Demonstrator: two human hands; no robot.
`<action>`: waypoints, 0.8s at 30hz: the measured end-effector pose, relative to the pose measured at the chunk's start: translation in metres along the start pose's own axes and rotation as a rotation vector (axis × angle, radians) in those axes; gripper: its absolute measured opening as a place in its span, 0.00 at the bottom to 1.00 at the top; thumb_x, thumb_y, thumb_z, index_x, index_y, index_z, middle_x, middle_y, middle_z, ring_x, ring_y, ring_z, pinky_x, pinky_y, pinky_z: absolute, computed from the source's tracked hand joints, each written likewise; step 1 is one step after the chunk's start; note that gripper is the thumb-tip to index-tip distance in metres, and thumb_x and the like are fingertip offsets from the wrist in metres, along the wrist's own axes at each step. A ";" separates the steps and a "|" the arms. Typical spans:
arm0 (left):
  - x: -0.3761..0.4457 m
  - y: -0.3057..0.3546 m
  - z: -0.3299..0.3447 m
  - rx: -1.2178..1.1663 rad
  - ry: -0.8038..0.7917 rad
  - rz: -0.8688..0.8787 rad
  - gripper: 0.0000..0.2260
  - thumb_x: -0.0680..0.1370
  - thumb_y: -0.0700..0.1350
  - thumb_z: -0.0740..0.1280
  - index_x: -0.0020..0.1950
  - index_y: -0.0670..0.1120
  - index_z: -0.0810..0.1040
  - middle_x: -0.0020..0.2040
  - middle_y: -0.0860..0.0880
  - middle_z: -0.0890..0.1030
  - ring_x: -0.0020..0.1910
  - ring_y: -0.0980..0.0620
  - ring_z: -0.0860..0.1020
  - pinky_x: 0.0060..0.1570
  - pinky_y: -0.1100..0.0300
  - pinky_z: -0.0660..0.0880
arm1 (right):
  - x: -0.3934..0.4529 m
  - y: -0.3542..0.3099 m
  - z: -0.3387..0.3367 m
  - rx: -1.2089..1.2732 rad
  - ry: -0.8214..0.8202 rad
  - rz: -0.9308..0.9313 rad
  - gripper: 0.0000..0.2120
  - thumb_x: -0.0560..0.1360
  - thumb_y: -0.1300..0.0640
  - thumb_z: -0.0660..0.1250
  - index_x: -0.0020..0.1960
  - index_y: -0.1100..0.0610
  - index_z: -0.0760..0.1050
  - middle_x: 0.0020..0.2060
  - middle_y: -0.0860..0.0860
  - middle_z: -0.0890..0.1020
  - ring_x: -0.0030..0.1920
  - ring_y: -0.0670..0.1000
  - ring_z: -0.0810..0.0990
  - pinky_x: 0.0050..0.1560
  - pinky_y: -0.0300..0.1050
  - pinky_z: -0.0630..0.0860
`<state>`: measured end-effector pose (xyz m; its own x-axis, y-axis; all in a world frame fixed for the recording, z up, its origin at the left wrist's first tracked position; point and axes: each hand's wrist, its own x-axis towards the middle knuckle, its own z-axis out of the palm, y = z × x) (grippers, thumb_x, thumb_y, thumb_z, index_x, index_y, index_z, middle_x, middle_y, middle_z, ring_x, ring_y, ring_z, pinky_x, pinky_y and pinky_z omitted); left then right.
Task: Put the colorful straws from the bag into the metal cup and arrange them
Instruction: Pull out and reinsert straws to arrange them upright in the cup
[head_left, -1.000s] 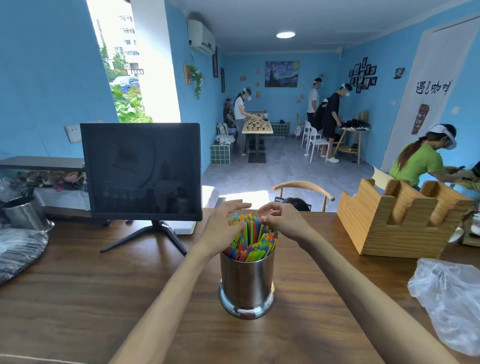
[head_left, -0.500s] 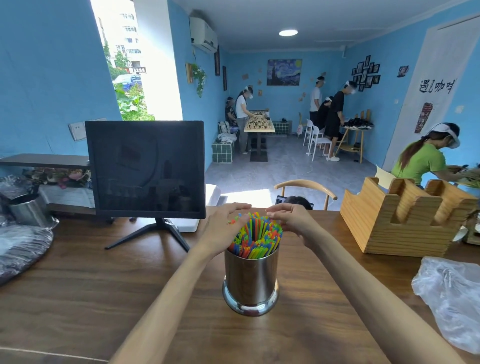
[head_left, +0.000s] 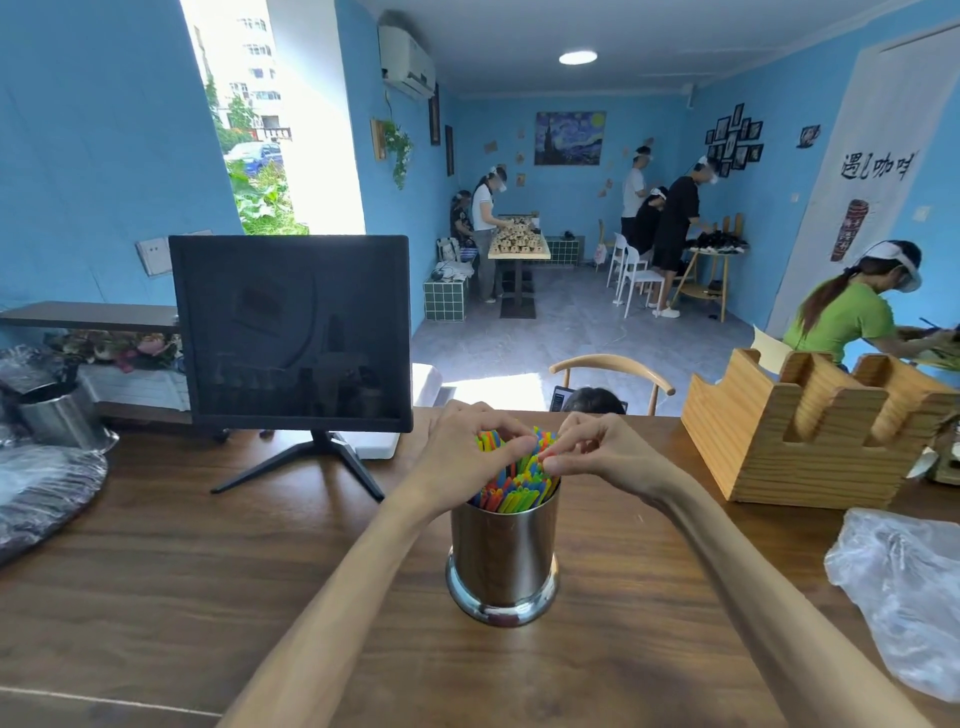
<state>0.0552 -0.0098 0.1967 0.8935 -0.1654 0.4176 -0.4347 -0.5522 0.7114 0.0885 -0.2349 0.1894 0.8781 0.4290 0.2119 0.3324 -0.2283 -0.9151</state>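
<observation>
Now both hands sit closer over the straw tops than a second ago: then the palms flanked the bundle with fingers fairly straight; at present the fingers curl inward and the fingertips nearly meet above the middle. The left hand (head_left: 462, 457) cups the left side of the colorful straws (head_left: 514, 486), thumb and fingers bent around the tops. The right hand (head_left: 597, 457) pinches at a few straw ends on the right side; exactly which straws it grips cannot be told.

The straws stand in the metal cup (head_left: 503, 551), fanned slightly, leaning a little toward the right rim. The cup stands upright on the table (head_left: 208, 597), in much the same place as before. The plastic bag (head_left: 904, 592) lies crumpled at the right, well apart from the cup, and looks emptied.

Judgement: loading is done; the step in hand is arranging, gathering and evening the tops. Task is near its end.

Room for moving: bare table surrounds the cup on the near side and to both sides. The monitor (head_left: 291, 332) stands behind and left, its stand foot near the left forearm's line. The wooden holder (head_left: 810, 441) stands to the right, near the right wrist but apart. The table's far edge runs just behind the hands. Risk: the cup is tall and narrow-based, so a sideways push on the tops could tip it.
</observation>
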 end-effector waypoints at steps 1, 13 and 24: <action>0.000 0.001 0.000 -0.008 -0.020 0.004 0.06 0.77 0.56 0.74 0.52 0.59 0.86 0.52 0.54 0.82 0.58 0.58 0.73 0.62 0.46 0.72 | 0.002 -0.006 0.001 0.027 0.048 -0.017 0.14 0.66 0.56 0.79 0.47 0.64 0.87 0.39 0.51 0.76 0.42 0.52 0.70 0.44 0.46 0.70; 0.008 -0.002 -0.013 -0.213 -0.046 -0.019 0.10 0.81 0.57 0.67 0.44 0.60 0.86 0.37 0.56 0.83 0.41 0.63 0.80 0.46 0.71 0.72 | 0.012 -0.079 -0.015 0.524 0.443 -0.353 0.05 0.73 0.52 0.72 0.47 0.53 0.83 0.39 0.47 0.84 0.39 0.45 0.80 0.41 0.37 0.76; 0.019 -0.007 -0.067 -0.914 0.414 -0.103 0.07 0.73 0.51 0.74 0.44 0.50 0.88 0.40 0.52 0.84 0.40 0.57 0.80 0.42 0.64 0.77 | 0.002 -0.028 0.020 -0.206 0.138 -0.167 0.04 0.73 0.62 0.78 0.47 0.55 0.87 0.40 0.43 0.87 0.42 0.37 0.80 0.46 0.32 0.71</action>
<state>0.0677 0.0459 0.2372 0.8974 0.2406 0.3699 -0.4331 0.3194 0.8429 0.0740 -0.2103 0.2087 0.8389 0.3563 0.4115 0.5271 -0.3433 -0.7773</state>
